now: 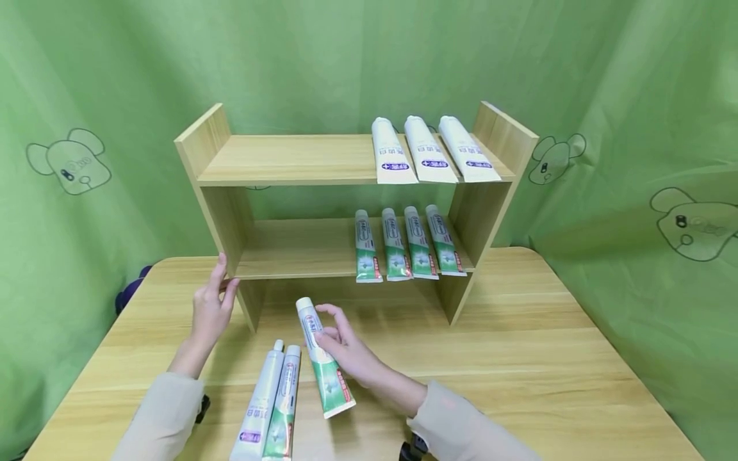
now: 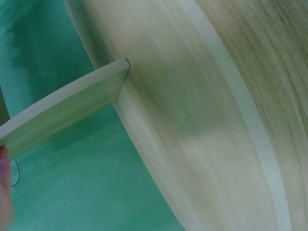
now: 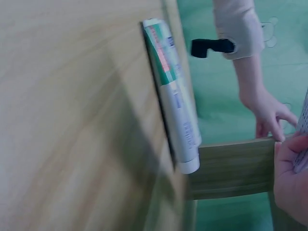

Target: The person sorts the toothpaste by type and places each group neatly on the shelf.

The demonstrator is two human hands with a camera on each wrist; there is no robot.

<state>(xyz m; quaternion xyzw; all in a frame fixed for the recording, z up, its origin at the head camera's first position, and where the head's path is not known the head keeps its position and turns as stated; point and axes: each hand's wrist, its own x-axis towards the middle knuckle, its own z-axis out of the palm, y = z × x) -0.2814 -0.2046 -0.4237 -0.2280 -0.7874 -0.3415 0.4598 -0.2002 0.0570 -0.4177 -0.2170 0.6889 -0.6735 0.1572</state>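
My right hand (image 1: 352, 349) holds a green-and-white toothpaste tube (image 1: 331, 387) between thumb and fingers, its cap pointing toward the shelf. In the right wrist view only a slice of this tube (image 3: 303, 120) shows at the right edge. My left hand (image 1: 210, 307) rests its fingertips against the front edge of the left side panel of the wooden shelf (image 1: 294, 246). On the table just left of the held tube lie a white-and-purple tube (image 1: 259, 403) and another green-and-white tube (image 1: 284, 403), side by side.
Three white tubes (image 1: 426, 153) lie on the right half of the top board. Several green-and-white tubes (image 1: 394, 246) line the right half of the middle board, their ends overhanging its front edge. A green curtain (image 1: 323, 64) hangs behind the wooden table (image 1: 548, 358).
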